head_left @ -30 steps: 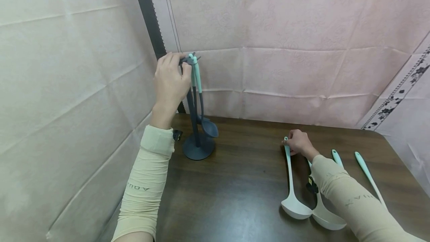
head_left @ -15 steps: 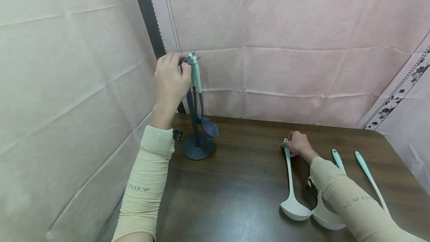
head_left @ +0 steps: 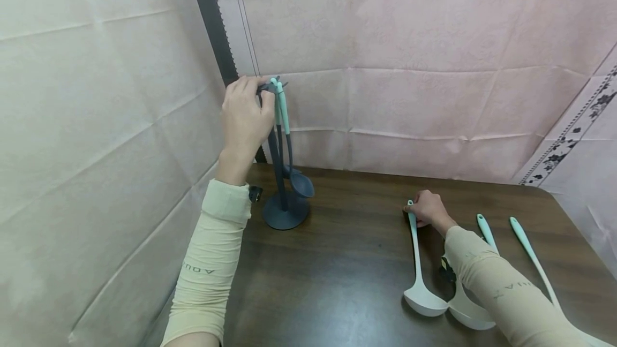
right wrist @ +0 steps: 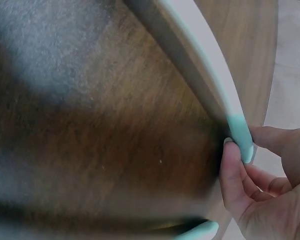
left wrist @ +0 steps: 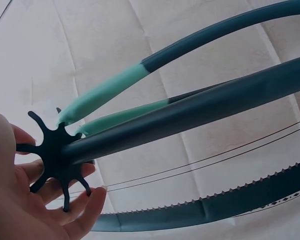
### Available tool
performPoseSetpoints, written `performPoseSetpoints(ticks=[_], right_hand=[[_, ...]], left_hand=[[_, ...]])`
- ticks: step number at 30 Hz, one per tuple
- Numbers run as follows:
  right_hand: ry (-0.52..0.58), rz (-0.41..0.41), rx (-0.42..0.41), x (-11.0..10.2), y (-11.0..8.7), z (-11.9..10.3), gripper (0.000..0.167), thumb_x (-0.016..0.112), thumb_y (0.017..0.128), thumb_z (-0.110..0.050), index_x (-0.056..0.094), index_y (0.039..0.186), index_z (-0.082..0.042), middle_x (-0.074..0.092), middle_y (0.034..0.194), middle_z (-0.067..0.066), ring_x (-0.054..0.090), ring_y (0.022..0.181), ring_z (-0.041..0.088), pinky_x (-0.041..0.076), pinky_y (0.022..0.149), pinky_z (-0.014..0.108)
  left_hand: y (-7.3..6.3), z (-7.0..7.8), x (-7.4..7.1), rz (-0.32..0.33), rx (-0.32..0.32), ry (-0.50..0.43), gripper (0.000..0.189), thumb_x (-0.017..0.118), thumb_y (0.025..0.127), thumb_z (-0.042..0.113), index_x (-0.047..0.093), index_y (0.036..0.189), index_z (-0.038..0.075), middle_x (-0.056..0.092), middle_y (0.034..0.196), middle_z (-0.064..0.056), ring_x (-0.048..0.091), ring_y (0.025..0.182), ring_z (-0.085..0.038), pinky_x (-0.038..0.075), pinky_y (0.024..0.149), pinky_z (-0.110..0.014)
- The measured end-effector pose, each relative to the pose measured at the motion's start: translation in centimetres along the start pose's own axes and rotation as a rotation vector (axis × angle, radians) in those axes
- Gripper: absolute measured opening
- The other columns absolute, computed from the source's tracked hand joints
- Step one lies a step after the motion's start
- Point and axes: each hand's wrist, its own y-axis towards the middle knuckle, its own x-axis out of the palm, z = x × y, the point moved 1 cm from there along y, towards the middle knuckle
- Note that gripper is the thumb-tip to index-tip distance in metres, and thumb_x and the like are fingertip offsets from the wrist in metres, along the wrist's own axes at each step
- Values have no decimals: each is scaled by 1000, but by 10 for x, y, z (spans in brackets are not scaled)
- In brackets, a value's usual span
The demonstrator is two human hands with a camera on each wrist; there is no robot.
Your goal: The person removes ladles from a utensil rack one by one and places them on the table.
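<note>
My left hand [head_left: 246, 117] grips the hooked top of a dark utensil stand [head_left: 285, 213], fingers curled about the hooks [left wrist: 52, 150] in the left wrist view. From that stand hang two dark utensils with mint handles; the nearer is a ladle [head_left: 301, 183], while the other is mostly hidden behind it. Over the table's right side, my right hand [head_left: 428, 208] pinches the mint handle end of a white ladle [head_left: 422, 298] between thumb and fingers. In the right wrist view this mint tip [right wrist: 240, 137] sits between the fingertips. The ladle's bowl points toward me.
Beside the held ladle lies a second white ladle [head_left: 469, 312], partly under my right forearm. Two more mint handles, one at its right [head_left: 486, 232] and a longer one [head_left: 532, 256], lie farther right. Cloth walls [head_left: 409, 95] rise behind and left of the brown table [head_left: 337, 261].
The right hand and the ladle's handle end have shifted very slightly toward me. The left hand and the stand have stayed in place.
</note>
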Motion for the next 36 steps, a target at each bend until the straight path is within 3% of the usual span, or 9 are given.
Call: performPoseSetpoints(ticks=[8, 13, 17, 20, 22, 26, 28, 31, 36], right_hand=[[-39, -65, 18, -15, 0, -1, 30, 73, 99, -25, 61, 91, 2, 64, 77, 15, 65, 60, 22, 63, 56, 38], [-82, -148, 35, -27, -8, -10, 54, 68, 102, -41, 56, 113, 11, 65, 93, 23, 68, 74, 29, 64, 66, 41], [-123, -188, 26, -36, -9, -14, 70, 67, 102, -47, 49, 128, 16, 65, 95, 22, 68, 77, 29, 63, 68, 42], [-187, -176, 1, -42, -7, -16, 85, 65, 101, -54, 44, 138, 19, 65, 106, 28, 67, 84, 34, 62, 71, 45], [-249, -161, -30, -45, -8, -19, 97, 64, 99, -59, 37, 147, 22, 60, 125, 39, 67, 103, 46, 60, 83, 53], [-335, -121, -89, -48, -12, -30, 117, 62, 95, -70, 22, 156, 22, 32, 155, 46, 41, 138, 62, 45, 105, 69], [-340, -112, -100, -50, -14, -36, 119, 62, 94, -72, 20, 158, 20, 29, 158, 45, 34, 142, 64, 40, 109, 72], [-362, -89, -105, -51, -17, -42, 119, 62, 94, -74, 21, 158, 18, 31, 158, 45, 36, 141, 64, 40, 108, 74], [-431, -30, -89, -51, -22, -47, 116, 56, 92, -80, 32, 156, 14, 37, 154, 43, 40, 136, 64, 40, 101, 78]], left_hand=[[3, 8, -6, -23, -30, 33, 44, 46, 103, 26, 74, 133, 8, 69, 135, -10, 59, 132, -32, 49, 108, -47], [6, 12, -10, -76, -75, 88, 47, 45, 103, 29, 73, 137, 13, 66, 137, -11, 61, 126, -34, 49, 104, -51], [7, 18, -14, -122, -113, 141, 49, 42, 105, 34, 71, 141, 19, 61, 141, -10, 49, 135, -33, 40, 110, -51], [6, 22, -14, -140, -131, 184, 51, 37, 107, 37, 69, 144, 21, 58, 143, -9, 43, 136, -34, 37, 112, -51], [5, 25, -14, -147, -136, 212, 54, 34, 108, 41, 68, 145, 22, 58, 143, -9, 46, 131, -36, 38, 110, -53], [5, 28, -14, -144, -120, 249, 65, 29, 109, 57, 69, 144, 18, 62, 141, -10, 51, 127, -38, 39, 109, -56], [5, 29, -15, -153, -117, 268, 76, 26, 106, 67, 68, 144, 16, 61, 142, -11, 53, 128, -38, 38, 110, -57], [3, 31, -16, -177, -114, 300, 91, 22, 101, 80, 64, 147, 13, 61, 143, -13, 56, 128, -38, 36, 112, -57], [1, 34, -14, -160, -83, 327, 91, 30, 100, 81, 64, 146, 10, 63, 141, -16, 61, 126, -38, 37, 112, -56]])
